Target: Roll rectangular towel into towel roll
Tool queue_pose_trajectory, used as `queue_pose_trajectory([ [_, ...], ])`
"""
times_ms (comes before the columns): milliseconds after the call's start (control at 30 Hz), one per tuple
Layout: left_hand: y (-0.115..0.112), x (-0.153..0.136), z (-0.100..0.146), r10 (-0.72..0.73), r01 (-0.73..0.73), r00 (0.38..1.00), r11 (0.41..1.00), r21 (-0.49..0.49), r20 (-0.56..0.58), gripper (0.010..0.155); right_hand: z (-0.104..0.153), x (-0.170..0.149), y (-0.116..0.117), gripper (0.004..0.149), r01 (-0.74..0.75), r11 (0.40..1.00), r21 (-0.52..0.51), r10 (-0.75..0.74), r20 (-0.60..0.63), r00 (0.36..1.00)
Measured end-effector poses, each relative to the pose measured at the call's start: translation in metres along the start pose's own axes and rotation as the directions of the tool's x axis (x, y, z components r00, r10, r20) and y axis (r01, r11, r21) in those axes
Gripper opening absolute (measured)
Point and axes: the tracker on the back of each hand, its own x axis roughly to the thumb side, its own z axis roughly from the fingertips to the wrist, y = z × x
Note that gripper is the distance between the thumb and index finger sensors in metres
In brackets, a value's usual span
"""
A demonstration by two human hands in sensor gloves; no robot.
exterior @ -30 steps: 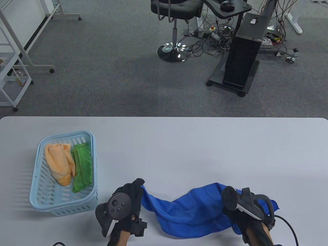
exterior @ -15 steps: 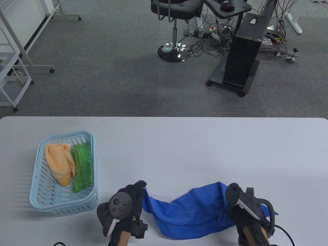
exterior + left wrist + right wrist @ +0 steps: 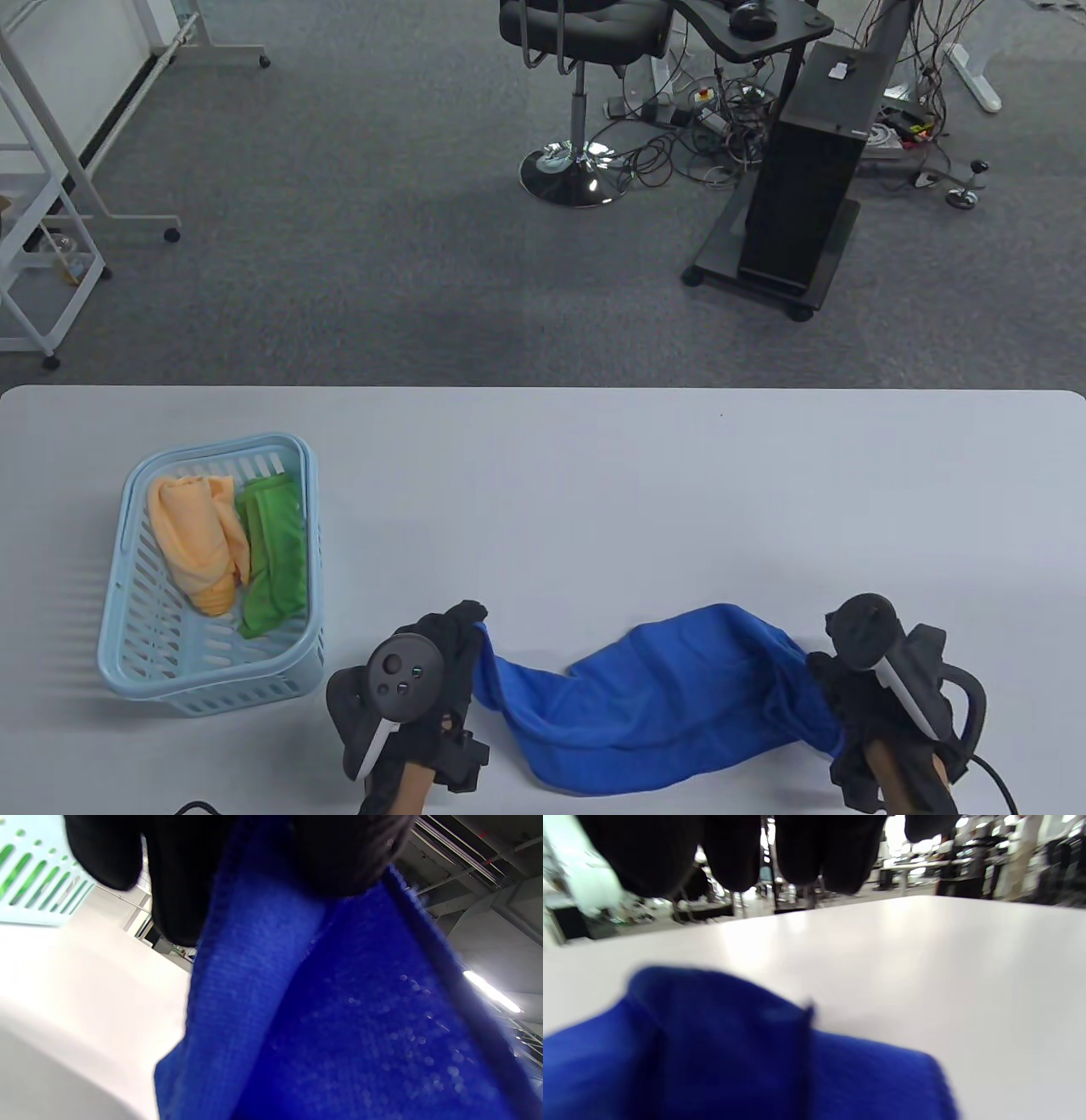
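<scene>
My left hand (image 3: pixel 424 671) pinches one end of the blue towel (image 3: pixel 653 696); in the left wrist view my fingers (image 3: pixel 182 878) are curled over its edge. My right hand (image 3: pixel 865 705) is at the towel's other end, but whether those fingers (image 3: pixel 734 853) grip the cloth I cannot tell. The towel sags between my hands, crumpled, on the worktop (image 3: pixel 594 492) at its near edge. Left of the towel stands a basket (image 3: pixel 119 628) holding an orange cloth (image 3: pixel 195 543) and a green cloth (image 3: pixel 276 560).
</scene>
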Motion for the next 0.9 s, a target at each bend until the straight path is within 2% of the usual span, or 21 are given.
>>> queue_pose_trajectory([
  [67, 0.0, 0.0, 0.0, -0.004, 0.004, 1.0, 1.0, -0.001, 0.002, 0.044, 0.005, 0.006, -0.004, 0.058, 0.018, 1.0, -0.016, -0.016, 0.113, 0.993],
  [167, 0.0, 0.0, 0.0, -0.003, 0.003, 1.0, 1.0, 0.001, 0.002, 0.044, 0.013, 0.014, 0.001, 0.046, -0.035, 0.999, -0.019, 0.038, 0.202, 0.979],
  [233, 0.0, -0.001, 0.0, 0.0, 0.0, 1.0, 1.0, 0.001, 0.002, 0.044, 0.015, 0.016, 0.013, 0.049, -0.092, 0.994, 0.064, 0.077, 0.204, 0.976],
  [267, -0.001, -0.001, 0.0, 0.0, 0.0, 1.0, 1.0, -0.001, 0.002, 0.044, 0.016, 0.014, 0.022, 0.05, -0.168, 0.982, 0.089, 0.152, 0.165, 0.975],
  [333, -0.001, -0.001, 0.0, 0.0, 0.0, 1.0, 1.0, -0.003, 0.006, 0.045, 0.017, 0.011, 0.033, 0.056, -0.284, 0.955, 0.086, 0.269, 0.154, 0.951],
  [367, -0.001, -0.001, 0.001, -0.001, 0.001, 1.0, 1.0, -0.005, 0.009, 0.045, 0.018, 0.009, 0.043, 0.061, -0.388, 0.917, 0.096, 0.371, 0.15, 0.916],
  [433, -0.001, 0.0, 0.001, -0.002, 0.002, 1.0, 1.0, -0.008, 0.011, 0.044, 0.02, 0.007, 0.054, 0.074, -0.495, 0.858, 0.139, 0.475, 0.153, 0.866],
  [500, -0.002, 0.0, 0.0, -0.003, 0.003, 1.0, 1.0, -0.012, 0.012, 0.044, 0.019, 0.006, 0.064, 0.077, -0.568, 0.808, 0.156, 0.546, 0.164, 0.821],
  [667, -0.001, -0.004, 0.0, 0.0, 0.0, 1.0, 1.0, -0.02, -0.01, 0.045, 0.014, 0.008, 0.065, 0.048, -0.508, 0.86, 0.051, 0.501, 0.099, 0.86],
  [733, 0.0, -0.005, 0.001, 0.009, -0.009, 1.0, 1.0, -0.015, -0.017, 0.045, 0.011, 0.007, 0.059, 0.046, -0.486, 0.871, 0.072, 0.48, 0.081, 0.873],
  [900, -0.001, 0.0, 0.002, -0.025, 0.025, 1.0, 0.999, -0.031, -0.005, 0.045, 0.008, 0.0, 0.029, 0.044, -0.401, 0.915, 0.044, 0.4, 0.031, 0.916],
])
